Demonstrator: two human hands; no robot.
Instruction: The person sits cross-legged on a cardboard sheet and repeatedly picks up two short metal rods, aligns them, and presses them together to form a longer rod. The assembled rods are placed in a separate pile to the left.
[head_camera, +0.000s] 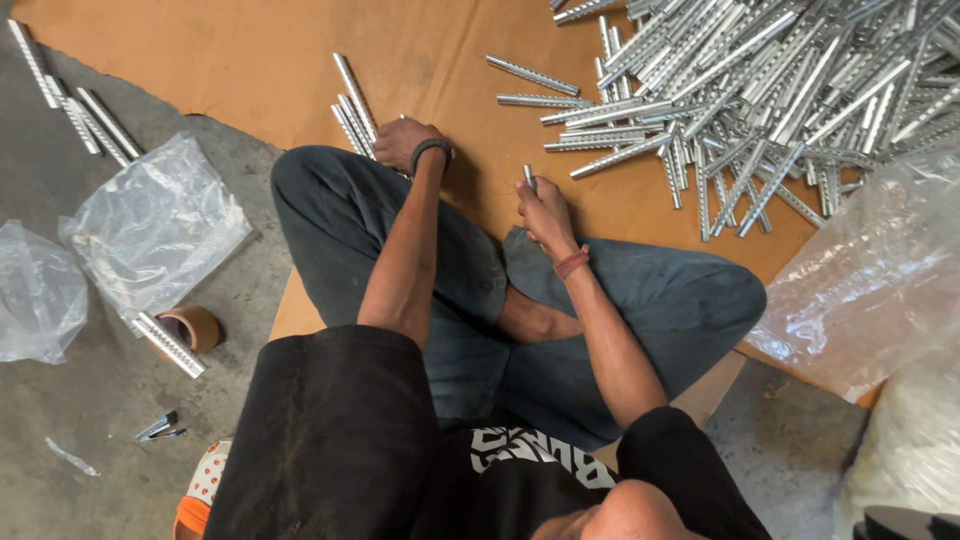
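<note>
- The right hand (545, 212) is pinching one ridged metal strip (529, 178) upright, fingers pressed around its lower end, just above the right knee.
- The left hand (405, 143) is resting closed over a small bundle of strips (352, 112) on the cardboard sheet (250, 60); how tightly it grips, I cannot tell.
- Judging by this, strips are being gathered one at a time into the bundle.
- The loose heap (760, 90) is lying beyond the right hand's grip, so a further strip calls for a forward reach.
</note>
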